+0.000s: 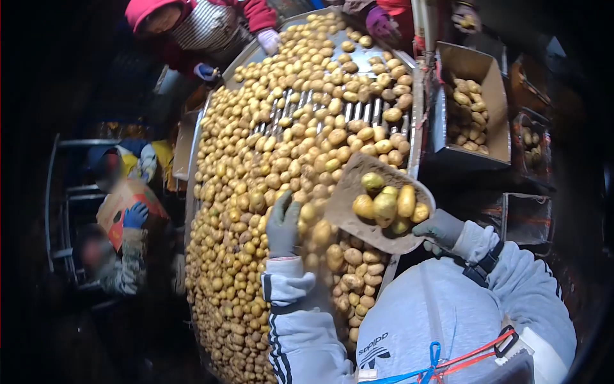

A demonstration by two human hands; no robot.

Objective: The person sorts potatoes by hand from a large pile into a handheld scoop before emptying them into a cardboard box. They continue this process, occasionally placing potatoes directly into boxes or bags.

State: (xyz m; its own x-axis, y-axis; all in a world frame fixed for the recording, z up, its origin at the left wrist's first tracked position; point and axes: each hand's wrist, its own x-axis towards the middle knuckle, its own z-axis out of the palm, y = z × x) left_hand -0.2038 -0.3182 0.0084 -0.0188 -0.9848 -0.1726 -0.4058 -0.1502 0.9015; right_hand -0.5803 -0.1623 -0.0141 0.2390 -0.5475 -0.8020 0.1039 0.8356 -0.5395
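Note:
A shallow, dirt-stained scoop-like tray with several potatoes in it is tilted over the edge of the sorting table. My right hand, in a grey glove, grips its curved rim at the lower right. My left hand, gloved as well, is among the loose potatoes, fingers stretched out and holding nothing that I can see. Between my left hand and the tray, some potatoes look smeared by motion. More potatoes lie below the tray, close to my body.
Metal rollers show between potatoes farther up the table. A cardboard box of potatoes stands at the right, by the metal rim. Co-workers' gloved hands reach in at the far end. At left, a person holds a red carton.

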